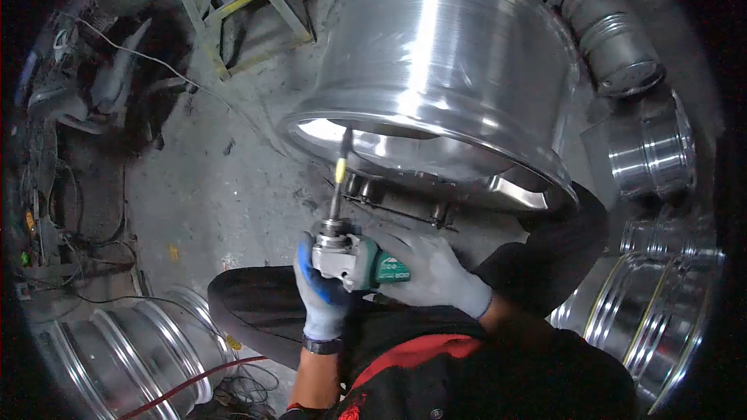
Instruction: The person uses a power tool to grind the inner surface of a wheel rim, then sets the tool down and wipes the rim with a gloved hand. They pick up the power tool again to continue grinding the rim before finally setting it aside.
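A power grinder with a metal gear head [334, 260] and green body [391, 267] is held in front of my lap. My left hand [320, 295], in a grey and blue glove, is closed around the gear head. Wrapped round the green body is my right hand [440, 271], gloved in grey. From the head a long shaft with a yellow band [341, 169] points away from me, its dark tip overlapping the near rim of a large shiny metal wheel rim [451, 47]. The wheel rim lies on its side, its open end facing me.
More metal wheel rims lie at the lower left [132, 350] and lower right [646, 319]. Ribbed metal cylinders [615, 39] lie at the upper right. A metal frame stand [233, 8] is at the top left. A red hose [187, 383] and cables run across the floor.
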Demonstrator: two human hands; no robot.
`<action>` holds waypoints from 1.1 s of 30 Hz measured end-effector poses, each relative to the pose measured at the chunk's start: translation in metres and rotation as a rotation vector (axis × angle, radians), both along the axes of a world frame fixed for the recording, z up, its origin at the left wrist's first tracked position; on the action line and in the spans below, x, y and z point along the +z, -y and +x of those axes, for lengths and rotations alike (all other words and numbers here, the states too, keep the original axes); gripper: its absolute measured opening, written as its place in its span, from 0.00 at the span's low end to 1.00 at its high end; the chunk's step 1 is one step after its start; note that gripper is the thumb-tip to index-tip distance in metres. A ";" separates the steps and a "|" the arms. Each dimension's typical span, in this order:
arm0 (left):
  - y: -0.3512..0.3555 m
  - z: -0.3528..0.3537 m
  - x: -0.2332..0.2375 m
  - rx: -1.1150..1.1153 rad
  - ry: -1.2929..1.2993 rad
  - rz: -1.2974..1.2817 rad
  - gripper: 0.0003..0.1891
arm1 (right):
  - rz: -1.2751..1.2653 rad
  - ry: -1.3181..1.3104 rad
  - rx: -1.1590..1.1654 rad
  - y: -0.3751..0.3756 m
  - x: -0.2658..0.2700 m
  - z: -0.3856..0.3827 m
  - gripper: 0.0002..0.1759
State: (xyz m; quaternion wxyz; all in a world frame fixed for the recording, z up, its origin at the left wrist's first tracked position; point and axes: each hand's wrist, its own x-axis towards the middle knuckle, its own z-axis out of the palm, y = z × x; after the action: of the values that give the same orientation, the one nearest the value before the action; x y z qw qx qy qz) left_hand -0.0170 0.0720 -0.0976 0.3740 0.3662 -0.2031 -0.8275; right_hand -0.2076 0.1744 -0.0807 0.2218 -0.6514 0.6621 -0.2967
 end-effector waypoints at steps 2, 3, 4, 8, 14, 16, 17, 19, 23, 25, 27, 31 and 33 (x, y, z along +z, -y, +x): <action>0.007 -0.001 0.015 0.048 0.007 -0.025 0.35 | -0.015 0.023 0.061 0.011 -0.003 0.001 0.54; 0.010 -0.003 0.022 0.046 0.010 -0.028 0.35 | -0.018 0.025 0.058 0.015 -0.004 0.003 0.54; 0.012 -0.004 0.027 0.056 0.069 -0.056 0.35 | -0.027 0.033 0.063 0.018 -0.005 0.003 0.53; 0.005 -0.006 0.021 0.041 0.190 -0.139 0.36 | -0.007 0.084 0.058 0.011 -0.001 -0.001 0.52; -0.016 -0.017 -0.004 -0.030 0.089 -0.020 0.36 | 0.148 0.102 -0.050 -0.018 0.015 -0.007 0.54; -0.021 -0.017 -0.005 -0.087 0.406 -0.326 0.37 | 0.149 0.087 -0.047 -0.017 0.016 -0.007 0.54; -0.020 -0.016 -0.010 -0.084 0.407 -0.326 0.37 | 0.147 0.076 -0.044 -0.015 0.015 -0.007 0.54; -0.013 -0.010 -0.023 0.083 0.435 -0.167 0.36 | 0.080 0.072 -0.033 -0.010 0.004 -0.002 0.53; 0.007 0.001 0.007 -0.004 0.480 -0.432 0.37 | 0.017 0.059 0.028 0.011 0.003 0.006 0.52; 0.016 -0.001 0.026 0.048 0.151 -0.042 0.37 | 0.025 0.064 0.036 0.025 0.011 0.011 0.52; 0.028 0.007 0.022 0.096 0.137 -0.083 0.37 | 0.035 0.066 0.041 0.033 0.013 0.016 0.52; 0.037 0.014 0.023 0.092 0.081 -0.074 0.37 | -0.013 0.046 0.017 0.038 0.015 0.023 0.50; 0.034 0.014 0.024 0.065 0.024 -0.044 0.36 | -0.018 0.056 -0.002 0.034 0.015 0.026 0.48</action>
State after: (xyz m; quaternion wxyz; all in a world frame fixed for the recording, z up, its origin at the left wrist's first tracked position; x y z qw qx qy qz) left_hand -0.0027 0.0377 -0.0732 0.4061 0.3742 -0.2136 -0.8059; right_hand -0.1821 0.1400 -0.0655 0.2341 -0.6442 0.6535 -0.3212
